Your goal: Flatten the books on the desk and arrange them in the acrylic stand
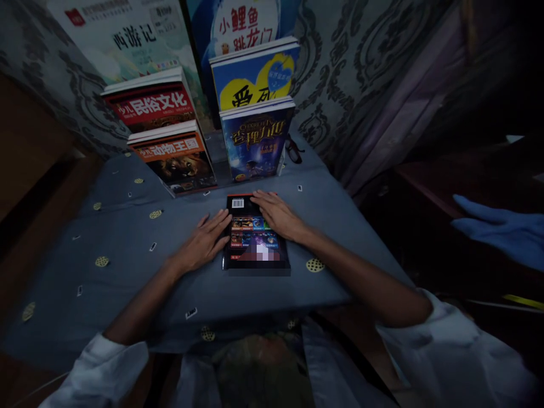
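Note:
A dark book (pixel 255 241) lies on the cloth-covered table in front of me, with a barcode at its top and rows of small colour pictures below. My left hand (pixel 206 241) rests against the book's left edge, fingers stretched toward it. My right hand (pixel 278 215) lies flat over the upper right part of the book, fingers extended across its cover. Neither hand grips anything. Just beyond stand an orange-topped book with a lion (pixel 176 161) and a blue-purple book (pixel 257 141).
Behind these stand a red book (pixel 157 107), a blue and yellow book (pixel 255 76), and two large books at the wall. Dark-framed glasses (pixel 294 150) lie by the right stack. A blue glove (pixel 501 226) shows at the right. The patterned tablecloth (pixel 140 249) covers the table.

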A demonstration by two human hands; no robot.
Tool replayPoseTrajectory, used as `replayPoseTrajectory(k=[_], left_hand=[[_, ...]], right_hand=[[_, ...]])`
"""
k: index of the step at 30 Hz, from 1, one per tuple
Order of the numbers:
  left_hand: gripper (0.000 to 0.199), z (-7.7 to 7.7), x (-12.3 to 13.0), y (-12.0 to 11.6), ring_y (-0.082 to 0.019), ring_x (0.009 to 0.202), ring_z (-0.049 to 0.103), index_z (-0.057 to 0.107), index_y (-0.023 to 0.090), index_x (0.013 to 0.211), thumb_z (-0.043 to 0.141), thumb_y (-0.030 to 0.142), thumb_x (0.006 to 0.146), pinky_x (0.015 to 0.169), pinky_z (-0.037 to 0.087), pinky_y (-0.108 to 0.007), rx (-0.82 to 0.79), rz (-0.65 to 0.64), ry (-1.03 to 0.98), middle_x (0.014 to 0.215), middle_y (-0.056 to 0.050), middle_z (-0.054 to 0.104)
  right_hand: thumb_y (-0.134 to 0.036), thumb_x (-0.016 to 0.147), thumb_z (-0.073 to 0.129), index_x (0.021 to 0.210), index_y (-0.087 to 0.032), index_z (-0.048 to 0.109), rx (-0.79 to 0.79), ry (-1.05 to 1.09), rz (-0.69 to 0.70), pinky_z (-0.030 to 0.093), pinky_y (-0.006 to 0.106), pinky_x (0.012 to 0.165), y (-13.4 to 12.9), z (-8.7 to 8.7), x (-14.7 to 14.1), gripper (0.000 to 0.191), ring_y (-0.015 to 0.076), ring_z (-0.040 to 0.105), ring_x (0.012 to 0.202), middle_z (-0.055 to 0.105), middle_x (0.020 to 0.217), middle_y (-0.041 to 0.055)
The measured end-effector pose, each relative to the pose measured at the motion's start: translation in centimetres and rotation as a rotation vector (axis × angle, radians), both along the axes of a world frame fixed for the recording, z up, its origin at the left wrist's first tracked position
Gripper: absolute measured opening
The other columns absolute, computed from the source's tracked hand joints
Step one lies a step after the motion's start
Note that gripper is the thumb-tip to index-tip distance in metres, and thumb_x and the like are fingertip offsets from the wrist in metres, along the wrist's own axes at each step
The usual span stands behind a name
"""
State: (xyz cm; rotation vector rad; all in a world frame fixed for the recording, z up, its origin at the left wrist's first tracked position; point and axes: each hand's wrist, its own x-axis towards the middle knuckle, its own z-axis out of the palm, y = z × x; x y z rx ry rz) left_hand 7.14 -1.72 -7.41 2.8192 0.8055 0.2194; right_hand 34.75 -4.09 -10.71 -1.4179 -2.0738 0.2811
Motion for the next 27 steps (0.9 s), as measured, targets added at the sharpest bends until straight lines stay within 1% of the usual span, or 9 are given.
replayPoseTrajectory(k=[6, 9, 11, 13, 15, 18, 20, 23, 27], left_hand=[[0.055, 0.1, -2.4, -3.7, -0.022, 0.150, 0.033, 0.024, 0.025, 0.159, 0.037, 0.037, 0.106, 0.123, 0.027, -0.051, 0.011, -0.047, -0.045, 0.160, -0.010, 0.038], [0.053, 0.0, -2.8, -4.0, -0.022, 0.148, 0.037, 0.031, 0.026, 0.156, 0.041, 0.037, 0.105, 0.122, 0.031, -0.051, 0.003, -0.039, -0.068, 0.157, -0.009, 0.044], [0.050, 0.0, -2.4, -3.4, -0.023, 0.147, 0.039, 0.037, 0.026, 0.153, 0.041, 0.037, 0.105, 0.120, 0.033, -0.051, 0.012, -0.024, -0.082, 0.154, -0.009, 0.048], [0.048, 0.1, -1.5, -2.2, -0.023, 0.146, 0.040, 0.042, 0.023, 0.150, 0.040, 0.038, 0.105, 0.120, 0.034, -0.051, 0.025, -0.004, -0.082, 0.153, -0.011, 0.049], [0.047, 0.2, -0.2, -0.6, -0.024, 0.146, 0.040, 0.046, 0.020, 0.147, 0.039, 0.039, 0.105, 0.120, 0.034, -0.050, 0.032, 0.026, -0.070, 0.153, -0.012, 0.049], [0.046, 0.4, 2.2, 1.7, -0.024, 0.147, 0.040, 0.049, 0.018, 0.144, 0.039, 0.040, 0.105, 0.120, 0.033, -0.049, 0.037, 0.085, -0.044, 0.152, -0.012, 0.050], [0.046, 0.5, 3.8, 2.8, -0.024, 0.147, 0.039, 0.049, 0.018, 0.144, 0.039, 0.039, 0.104, 0.121, 0.031, -0.050, 0.043, 0.119, -0.019, 0.154, -0.012, 0.048], [0.049, 0.6, 6.0, 3.6, -0.025, 0.148, 0.037, 0.049, 0.014, 0.144, 0.040, 0.039, 0.104, 0.122, 0.028, -0.050, 0.053, 0.111, 0.020, 0.156, -0.015, 0.044], [0.052, 0.6, 8.4, 3.9, -0.026, 0.149, 0.035, 0.045, 0.010, 0.146, 0.039, 0.039, 0.103, 0.123, 0.026, -0.050, 0.058, 0.043, 0.043, 0.157, -0.017, 0.041]], right_hand=[[-0.014, 0.097, 0.038, 0.137, -0.015, 0.059, -0.007, -0.009, -0.009, 0.033, 0.056, 0.120, 0.0, 0.1, -0.2, 0.046, 0.0261, 0.043, 0.144, 0.054, 0.149, 0.0146], [-0.016, 0.098, 0.039, 0.137, -0.018, 0.059, 0.007, 0.020, 0.010, 0.033, 0.057, 0.120, 0.1, 0.0, 0.1, 0.044, 0.0259, 0.045, 0.143, 0.056, 0.148, 0.0131], [-0.018, 0.097, 0.041, 0.137, -0.019, 0.059, 0.013, 0.070, 0.021, 0.034, 0.057, 0.120, 0.1, -0.1, 0.3, 0.044, 0.0255, 0.044, 0.143, 0.055, 0.149, 0.0118], [-0.019, 0.096, 0.044, 0.139, -0.021, 0.058, 0.023, 0.131, 0.008, 0.035, 0.056, 0.119, 0.1, -0.3, 0.6, 0.045, 0.0253, 0.042, 0.145, 0.052, 0.151, 0.0101], [-0.020, 0.094, 0.048, 0.138, -0.022, 0.058, 0.032, 0.184, -0.046, 0.037, 0.055, 0.118, 0.1, -0.4, 0.9, 0.046, 0.0258, 0.043, 0.144, 0.052, 0.152, 0.0094], [-0.025, 0.094, 0.049, 0.135, -0.022, 0.061, 0.040, 0.272, -0.162, 0.042, 0.053, 0.114, 0.2, -0.3, 1.3, 0.043, 0.0274, 0.052, 0.136, 0.059, 0.145, 0.0101], [-0.030, 0.096, 0.047, 0.133, -0.021, 0.062, 0.030, 0.354, -0.206, 0.047, 0.050, 0.109, 0.4, 0.0, 1.5, 0.041, 0.0277, 0.060, 0.127, 0.066, 0.136, 0.0101], [-0.036, 0.099, 0.042, 0.130, -0.021, 0.064, -0.010, 0.476, -0.221, 0.051, 0.046, 0.104, 0.7, 0.5, 1.9, 0.041, 0.0259, 0.066, 0.116, 0.071, 0.127, 0.0079], [-0.045, 0.100, 0.042, 0.128, -0.024, 0.065, -0.026, 0.576, -0.227, 0.047, 0.045, 0.109, 0.9, 0.9, 2.3, 0.043, 0.0253, 0.064, 0.120, 0.070, 0.129, 0.0059]])
